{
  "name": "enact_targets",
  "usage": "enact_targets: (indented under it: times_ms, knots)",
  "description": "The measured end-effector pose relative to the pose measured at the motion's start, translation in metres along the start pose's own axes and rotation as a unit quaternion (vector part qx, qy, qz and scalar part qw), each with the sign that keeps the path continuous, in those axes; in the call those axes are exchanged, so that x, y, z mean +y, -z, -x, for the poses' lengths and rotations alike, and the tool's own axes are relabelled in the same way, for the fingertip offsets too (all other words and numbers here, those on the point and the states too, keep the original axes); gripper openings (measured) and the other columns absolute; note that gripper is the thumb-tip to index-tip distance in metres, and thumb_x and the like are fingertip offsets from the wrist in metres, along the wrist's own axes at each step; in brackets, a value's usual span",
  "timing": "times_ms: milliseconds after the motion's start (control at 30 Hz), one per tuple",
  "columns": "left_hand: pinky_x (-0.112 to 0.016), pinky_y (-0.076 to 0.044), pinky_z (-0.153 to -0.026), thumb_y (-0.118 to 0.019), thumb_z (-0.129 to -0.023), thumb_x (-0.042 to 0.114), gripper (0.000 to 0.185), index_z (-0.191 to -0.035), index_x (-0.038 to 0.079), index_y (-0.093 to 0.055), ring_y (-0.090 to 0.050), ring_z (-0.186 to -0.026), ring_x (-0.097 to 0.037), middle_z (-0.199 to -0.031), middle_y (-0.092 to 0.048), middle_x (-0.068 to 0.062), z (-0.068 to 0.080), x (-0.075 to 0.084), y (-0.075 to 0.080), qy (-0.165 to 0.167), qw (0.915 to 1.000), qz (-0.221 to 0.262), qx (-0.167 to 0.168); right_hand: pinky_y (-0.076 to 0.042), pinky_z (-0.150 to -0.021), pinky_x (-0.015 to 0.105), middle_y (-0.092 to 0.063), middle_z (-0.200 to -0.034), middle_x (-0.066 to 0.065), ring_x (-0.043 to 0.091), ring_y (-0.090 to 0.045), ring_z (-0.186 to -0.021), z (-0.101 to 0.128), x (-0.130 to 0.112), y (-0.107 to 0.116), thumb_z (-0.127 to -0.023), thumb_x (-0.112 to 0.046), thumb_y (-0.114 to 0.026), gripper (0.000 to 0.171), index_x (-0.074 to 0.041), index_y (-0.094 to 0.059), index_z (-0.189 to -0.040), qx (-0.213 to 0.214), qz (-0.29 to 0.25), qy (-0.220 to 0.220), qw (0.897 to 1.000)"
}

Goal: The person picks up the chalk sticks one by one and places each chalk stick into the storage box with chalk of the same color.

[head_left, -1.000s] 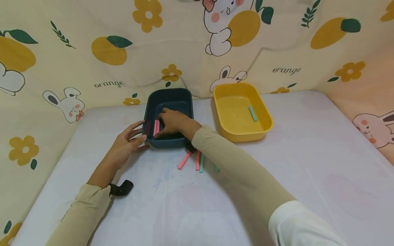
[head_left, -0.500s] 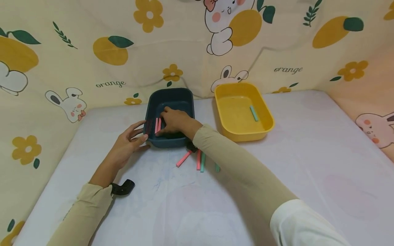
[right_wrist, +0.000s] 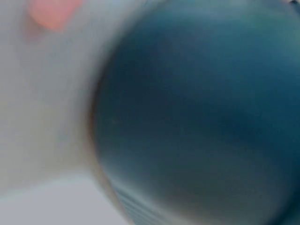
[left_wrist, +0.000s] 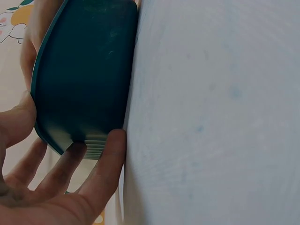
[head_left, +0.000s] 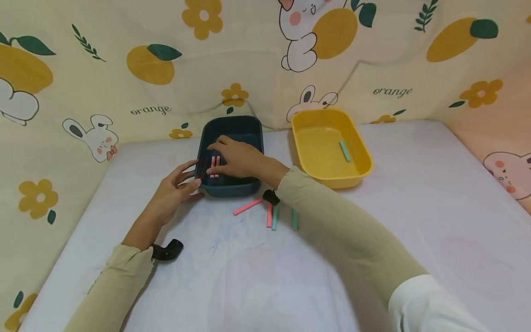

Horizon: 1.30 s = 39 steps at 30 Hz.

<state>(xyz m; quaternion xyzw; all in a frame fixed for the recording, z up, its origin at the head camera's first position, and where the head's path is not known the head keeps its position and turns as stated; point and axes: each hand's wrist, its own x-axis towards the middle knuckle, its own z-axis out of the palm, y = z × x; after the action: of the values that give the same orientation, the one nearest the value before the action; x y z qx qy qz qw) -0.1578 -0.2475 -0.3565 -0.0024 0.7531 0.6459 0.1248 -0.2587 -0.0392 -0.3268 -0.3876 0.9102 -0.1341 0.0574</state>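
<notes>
Inside a dark blue plastic container [head_left: 232, 190], two pink chalk sticks [head_left: 217, 161] lie side by side. My right hand [head_left: 242, 159] reaches in over them, thumb and fingers spread apart, the thumb crossing above their near ends. Whether the thumb touches them is hard to tell. My left hand [head_left: 171, 198] rests against the container's left side. In the left wrist view its outstretched fingers [left_wrist: 105, 168] lie along the outer wall, with the thumb [left_wrist: 18, 119] at the rim. The right wrist view is mostly filled by the blurred container wall [right_wrist: 187, 117].
On the white cloth before the container lie pink chalk sticks [head_left: 247, 206] and green chalk sticks [head_left: 295, 220], partly under the right wrist camera [head_left: 271, 197]. A yellow container [head_left: 319, 161] stands to the right, holding one green chalk stick [head_left: 345, 151]. A printed curtain [head_left: 257, 55] hangs behind.
The two pink chalk sticks in the blue container have come slightly apart. My right hand's thumb and fingers have spread wider. A pink stick on the cloth has turned, its near end swinging left.
</notes>
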Motion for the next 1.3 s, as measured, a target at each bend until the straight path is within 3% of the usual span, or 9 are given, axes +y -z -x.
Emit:
enact_targets:
  times_ms: [300,467,667,767,967,1133,1300]
  knots:
    - [-0.048,-0.047,-0.106,-0.058,-0.101,0.016,0.064,-0.156,0.028,-0.029,-0.042,-0.139,-0.034,-0.161,-0.029,-0.014,-0.001,0.000,0.000,0.019,0.9997,-0.005,0.017,-0.054,-0.080,0.028,-0.055,-0.132,-0.001,0.011,-0.057,-0.089,0.061,-0.009,0.020,-0.093,-0.058,-0.060,0.061,-0.023,-0.053,-0.142,0.040,-0.010,0.025,0.999]
    - [-0.048,-0.047,-0.106,-0.060,-0.100,0.019,0.065,-0.156,0.029,-0.030,-0.043,-0.140,-0.035,-0.162,-0.030,-0.014,-0.003,0.000,0.000,0.019,0.9995,-0.013,0.023,-0.055,-0.085,0.029,-0.060,-0.125,-0.003,0.010,-0.058,-0.099,0.101,-0.012,0.026,-0.091,-0.055,-0.066,0.055,-0.024,-0.060,-0.136,0.017,0.002,0.016,1.000]
    - [-0.046,-0.049,-0.104,-0.059,-0.100,0.014,0.065,-0.156,0.030,-0.031,-0.045,-0.138,-0.033,-0.161,-0.030,-0.013,-0.003,0.000,0.000,0.029,0.9990,-0.011,0.032,-0.055,-0.085,0.030,-0.064,-0.119,-0.004,0.013,-0.059,-0.105,0.135,-0.005,0.010,-0.086,-0.057,-0.070,0.061,-0.024,-0.058,-0.137,-0.009,0.004,-0.014,1.000]
    - [-0.046,-0.049,-0.104,-0.058,-0.100,0.013,0.064,-0.156,0.030,-0.031,-0.045,-0.137,-0.032,-0.161,-0.031,-0.013,-0.004,0.001,0.000,0.031,0.9990,-0.009,0.032,-0.056,-0.087,0.032,-0.064,-0.121,-0.004,0.015,-0.059,-0.113,0.144,-0.005,0.004,-0.085,-0.059,-0.070,0.063,-0.024,-0.058,-0.137,-0.013,0.012,-0.021,1.000]
    - [-0.051,-0.046,-0.107,-0.059,-0.100,0.014,0.064,-0.156,0.029,-0.031,-0.044,-0.138,-0.034,-0.161,-0.030,-0.014,-0.005,0.003,-0.003,0.026,0.9992,-0.006,0.029,-0.054,-0.079,0.032,-0.061,-0.120,-0.002,0.018,-0.057,-0.107,0.145,-0.014,-0.009,-0.087,-0.054,-0.071,0.055,-0.026,-0.061,-0.133,-0.051,0.045,-0.004,0.998]
    - [-0.051,-0.047,-0.106,-0.060,-0.100,0.014,0.064,-0.155,0.029,-0.032,-0.046,-0.135,-0.032,-0.161,-0.030,-0.015,-0.005,0.001,-0.004,0.023,0.9992,-0.006,0.031,-0.050,-0.082,0.031,-0.054,-0.115,0.002,0.019,-0.049,-0.103,0.143,-0.018,-0.019,-0.088,-0.051,-0.071,0.057,-0.024,-0.057,-0.137,-0.068,0.072,0.027,0.995]
    - [-0.051,-0.047,-0.106,-0.060,-0.100,0.014,0.064,-0.155,0.028,-0.033,-0.048,-0.132,-0.028,-0.160,-0.031,-0.015,-0.005,0.000,-0.003,0.016,0.9995,-0.001,0.028,-0.046,-0.087,0.030,-0.054,-0.115,0.003,0.019,-0.046,-0.105,0.144,-0.016,-0.023,-0.090,-0.052,-0.068,0.060,-0.020,-0.055,-0.139,-0.067,0.090,0.031,0.993]
